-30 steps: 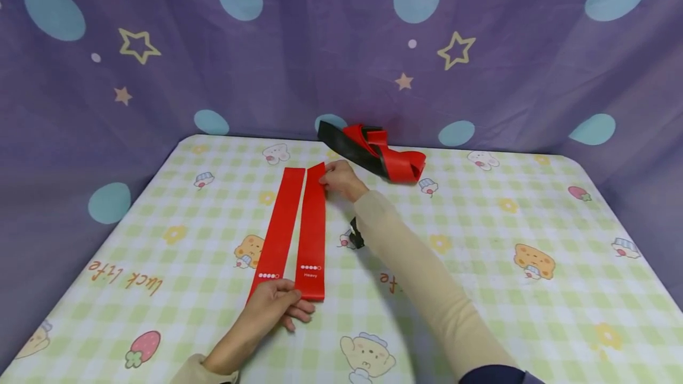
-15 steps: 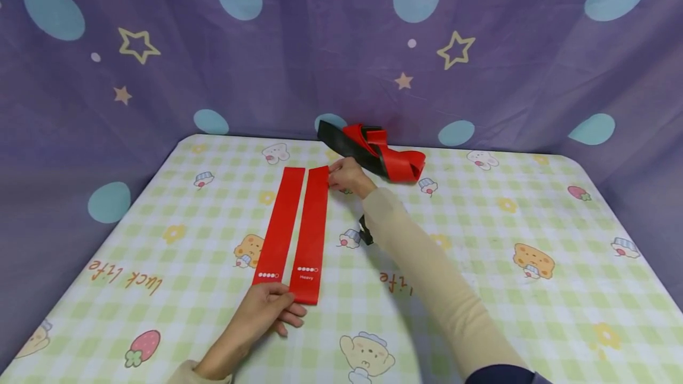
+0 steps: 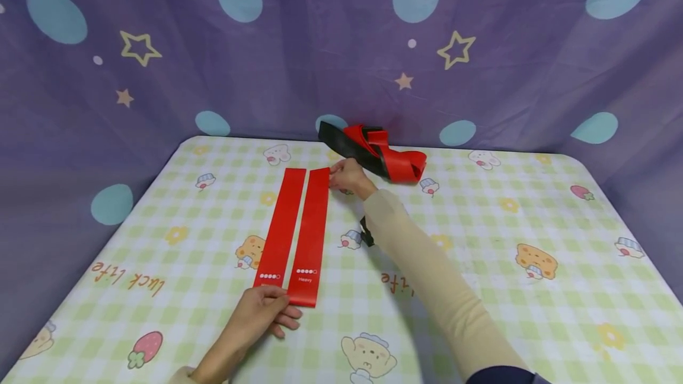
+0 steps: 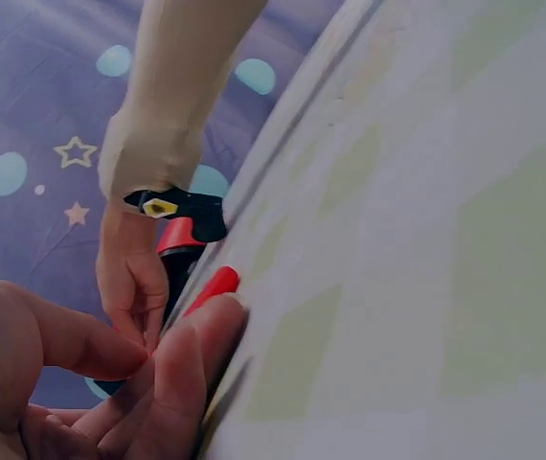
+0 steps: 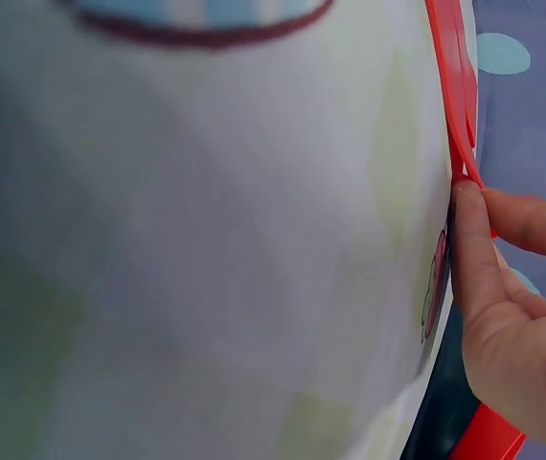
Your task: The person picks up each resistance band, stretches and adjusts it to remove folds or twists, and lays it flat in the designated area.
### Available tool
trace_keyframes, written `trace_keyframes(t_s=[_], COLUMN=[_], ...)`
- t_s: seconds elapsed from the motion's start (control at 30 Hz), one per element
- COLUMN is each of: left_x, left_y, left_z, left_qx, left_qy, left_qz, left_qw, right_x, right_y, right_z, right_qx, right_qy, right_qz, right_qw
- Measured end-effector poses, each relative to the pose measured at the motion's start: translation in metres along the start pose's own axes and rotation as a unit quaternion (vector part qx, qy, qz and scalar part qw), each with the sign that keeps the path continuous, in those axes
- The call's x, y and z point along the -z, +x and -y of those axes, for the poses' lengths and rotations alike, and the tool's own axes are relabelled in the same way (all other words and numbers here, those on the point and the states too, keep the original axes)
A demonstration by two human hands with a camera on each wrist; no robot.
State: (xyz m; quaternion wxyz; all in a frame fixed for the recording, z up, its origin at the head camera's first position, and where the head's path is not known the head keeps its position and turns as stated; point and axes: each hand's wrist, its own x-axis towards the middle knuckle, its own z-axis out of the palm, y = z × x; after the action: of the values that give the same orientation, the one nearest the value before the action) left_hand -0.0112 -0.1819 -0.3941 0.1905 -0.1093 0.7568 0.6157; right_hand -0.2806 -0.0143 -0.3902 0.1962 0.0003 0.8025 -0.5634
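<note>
Two flat red resistance bands lie lengthwise side by side, with a narrow gap between them. The right-hand band (image 3: 312, 230) carries white dots and the word Heavy near its close end. The left-hand band (image 3: 283, 218) has matching dots, and its near end is hidden behind my left hand (image 3: 258, 316). That hand pinches the near left corner of the right-hand band between thumb and fingers. At the far end, my right hand (image 3: 350, 176) pinches the same band's right corner. In the right wrist view, thumb and forefinger of the right hand (image 5: 527, 278) meet on the red edge.
Behind the right hand, a folded bundle of red and black bands (image 3: 381, 156) lies at the table's back edge. A checked cloth with printed cartoons covers the table (image 3: 480, 307). A purple curtain (image 3: 341, 64) hangs behind it.
The right-hand band's far end has shifted right and its near end left, so it now lies flatter and straighter beside the other. My left hand has slid slightly left and closer.
</note>
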Motion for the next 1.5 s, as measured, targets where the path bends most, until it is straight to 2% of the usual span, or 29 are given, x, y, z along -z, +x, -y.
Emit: trace_keyframes(t_s=[0.23, 0.37, 0.47, 0.63, 0.83, 1.0, 1.23, 1.37, 1.5], left_x=[0.0, -0.002, -0.002, -0.002, 0.0, 0.0, 0.003, 0.006, 0.005], left_y=[-0.005, -0.006, -0.005, -0.003, -0.001, 0.003, 0.017, 0.027, 0.036], left_z=[-0.001, -0.002, -0.004, -0.011, -0.019, -0.027, -0.035, -0.038, -0.042], left_qx=[0.018, 0.015, 0.006, -0.013, -0.047, -0.064, -0.097, -0.11, -0.113], left_qy=[0.012, 0.012, 0.011, 0.012, 0.007, 0.012, 0.037, 0.048, 0.072], left_qz=[-0.037, -0.066, -0.074, -0.065, -0.046, -0.045, -0.027, -0.036, -0.049], left_qw=[0.9991, 0.9977, 0.9972, 0.9977, 0.9978, 0.9969, 0.9943, 0.9921, 0.9898], right_x=[0.004, 0.011, 0.019, 0.03, 0.042, 0.055, 0.074, 0.08, 0.086], right_y=[-0.003, -0.004, -0.007, -0.013, -0.02, -0.028, -0.042, -0.051, -0.059], right_z=[-0.002, -0.002, -0.003, -0.004, -0.006, -0.01, -0.019, -0.021, -0.023], right_qx=[0.012, 0.01, 0.013, 0.021, 0.015, 0.022, 0.051, 0.068, 0.086], right_qy=[0.006, 0.004, 0.011, 0.019, -0.018, -0.026, -0.049, -0.046, -0.046], right_qz=[0.007, 0.011, 0.02, 0.034, 0.039, 0.046, 0.039, 0.034, 0.012], right_qw=[0.9999, 0.9999, 0.9997, 0.999, 0.999, 0.9983, 0.9968, 0.9961, 0.9952])
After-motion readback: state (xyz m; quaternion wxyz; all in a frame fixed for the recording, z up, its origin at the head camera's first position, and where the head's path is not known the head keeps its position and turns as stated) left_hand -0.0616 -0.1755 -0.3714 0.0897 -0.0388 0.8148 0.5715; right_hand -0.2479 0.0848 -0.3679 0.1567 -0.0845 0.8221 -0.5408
